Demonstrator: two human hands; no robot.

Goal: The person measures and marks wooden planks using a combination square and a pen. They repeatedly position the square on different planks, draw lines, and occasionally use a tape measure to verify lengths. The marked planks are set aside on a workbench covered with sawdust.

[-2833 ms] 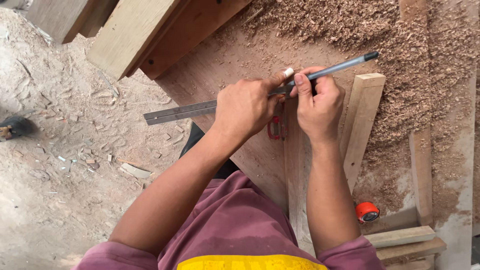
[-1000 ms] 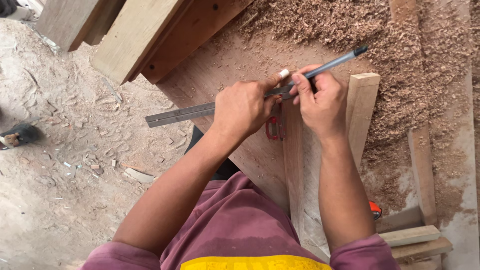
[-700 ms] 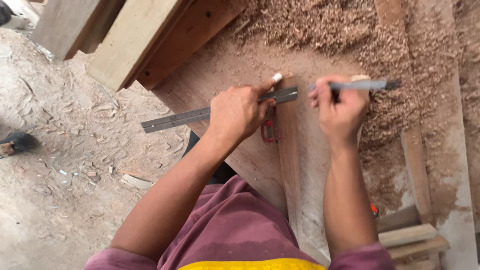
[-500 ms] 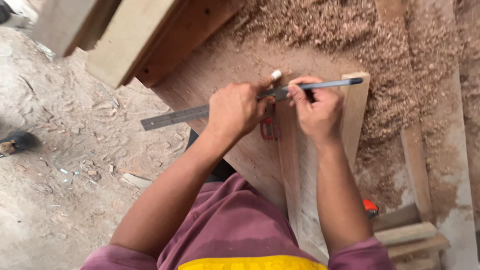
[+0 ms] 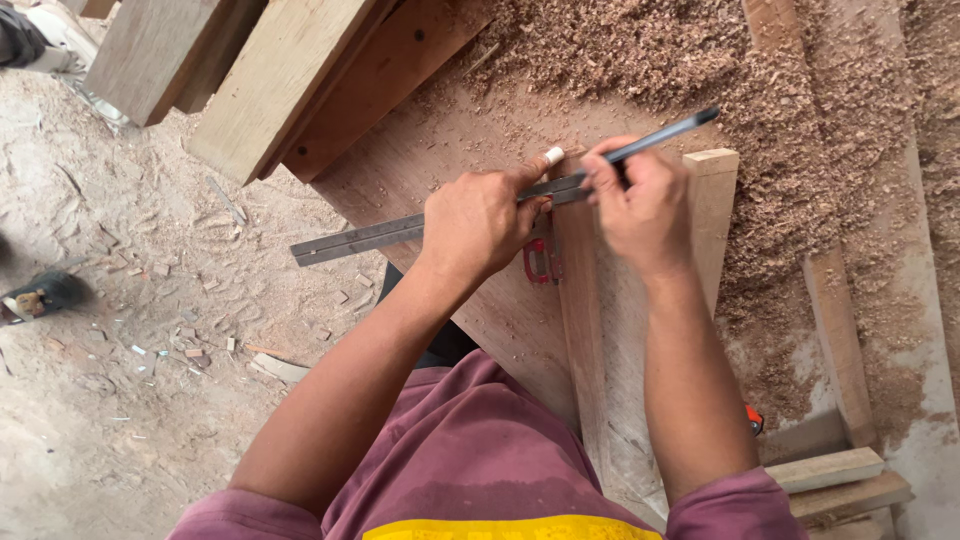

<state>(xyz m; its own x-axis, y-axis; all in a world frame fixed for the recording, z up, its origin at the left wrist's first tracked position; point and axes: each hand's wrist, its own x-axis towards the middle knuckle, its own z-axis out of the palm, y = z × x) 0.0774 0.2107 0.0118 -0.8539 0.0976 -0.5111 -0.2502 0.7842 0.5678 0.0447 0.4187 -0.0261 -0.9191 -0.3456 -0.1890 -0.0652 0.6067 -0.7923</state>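
Head view. Plank: pale, planed wood, long and narrow, square-cut far end, lying lengthwise away from the person on a reddish-brown bench. A darker strip runs along the plank's left edge.

Ruler: grey steel, thin, laid across the plank near its far end; its left part juts out past the bench edge over the floor.

Left hand: fingers curled, pressing the ruler flat on the plank; one fingertip wrapped in white.

Right hand: fingers closed around a dark pencil, tip down at the ruler's edge on the plank, shaft angled up to the right.

Red clamp just beside the left hand, at the plank's left edge.

Sawdust heaped on the bench right of and beyond the plank.
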